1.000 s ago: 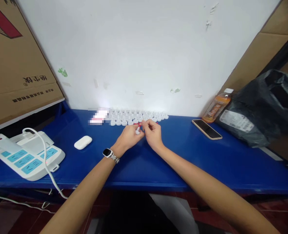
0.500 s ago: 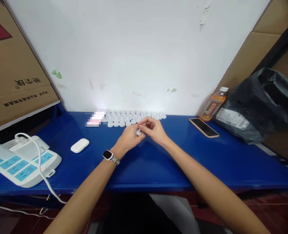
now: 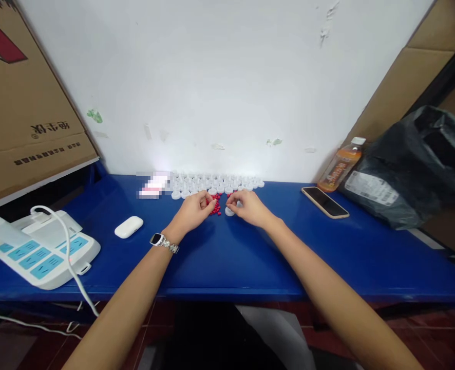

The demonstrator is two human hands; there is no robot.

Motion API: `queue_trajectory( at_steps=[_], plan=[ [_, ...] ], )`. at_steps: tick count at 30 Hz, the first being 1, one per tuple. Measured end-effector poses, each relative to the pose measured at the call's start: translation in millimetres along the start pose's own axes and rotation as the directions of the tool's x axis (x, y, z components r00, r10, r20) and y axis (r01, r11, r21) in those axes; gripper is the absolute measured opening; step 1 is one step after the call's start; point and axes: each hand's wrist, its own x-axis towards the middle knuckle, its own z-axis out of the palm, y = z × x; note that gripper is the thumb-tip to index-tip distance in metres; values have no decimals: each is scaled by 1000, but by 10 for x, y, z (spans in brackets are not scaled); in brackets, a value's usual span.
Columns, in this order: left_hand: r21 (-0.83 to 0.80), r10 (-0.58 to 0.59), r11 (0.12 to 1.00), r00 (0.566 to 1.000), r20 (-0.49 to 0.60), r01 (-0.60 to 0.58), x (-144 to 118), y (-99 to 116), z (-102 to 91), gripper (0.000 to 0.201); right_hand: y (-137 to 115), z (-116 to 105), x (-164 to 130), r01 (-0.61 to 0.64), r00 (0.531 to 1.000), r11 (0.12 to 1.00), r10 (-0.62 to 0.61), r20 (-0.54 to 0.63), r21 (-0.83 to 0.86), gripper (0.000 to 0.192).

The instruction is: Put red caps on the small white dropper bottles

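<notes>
- Two hands are down on the blue table (image 3: 227,257), close together near the far edge, with a little heap of red pieces (image 3: 216,204) between them.
- Your left hand (image 3: 192,211) is curled, fingertips pinched at the left side of the red pieces; whether a piece is actually caught between them is too small to tell.
- Your right hand (image 3: 248,206) is loosely curled too, fingertips on a small white cap (image 3: 229,211) that sits on the table just right of the red pieces.
- Both forearms stretch straight out from you and angle inward, wrists low, palms turned down; a watch (image 3: 160,240) with a metal band sits on your left wrist.
- Right behind your fingers, a cluster of white caps (image 3: 215,183) stands in rows against the white wall (image 3: 227,92): small, round, plastic-looking.
- Off to your left lie a smooth white oval case (image 3: 129,226) and a white power strip (image 3: 42,252) with pale blue sockets and a white cable.
- Over on the right, a phone (image 3: 325,202) lies flat, an orange drink bottle (image 3: 340,166) leans at the wall, and a crinkled black plastic bag (image 3: 416,164) slumps beside it.
</notes>
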Motion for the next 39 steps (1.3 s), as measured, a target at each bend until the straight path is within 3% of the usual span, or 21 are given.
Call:
queue_trajectory(
  at_steps=[9,16,20,24,29,32,34,37,39],
  plan=[
    [15,-7,1000,999,42,6,11,-31,19,29,74,-131,-25,-146,989,961,141,-39,-235,13],
    [0,9,1000,998,64,-9,12,-20,31,32,90,-81,191,-197,966,932,132,-221,-303,26],
    [9,12,1000,998,70,-13,13,-24,39,32,151,8,509,-239,969,882,188,-161,-406,32],
    [26,17,999,996,87,-19,6,-21,39,32,206,74,742,-295,955,857,281,-97,-423,21],
    [71,24,997,998,50,-27,3,-2,31,29,148,47,686,-267,957,924,222,-185,-273,18],
    [117,106,988,991,-84,-96,0,5,36,24,43,46,549,-204,953,978,188,-238,-41,15],
    [134,146,983,978,-148,-126,-5,-2,44,29,-38,76,468,-143,965,976,175,-196,165,16],
    [134,141,983,986,-90,-128,-10,-34,52,37,-145,138,397,-77,987,908,127,-95,413,23],
    [136,131,982,991,-4,-130,-4,-64,51,36,-184,159,377,-70,992,876,112,-62,477,27]
  ],
)
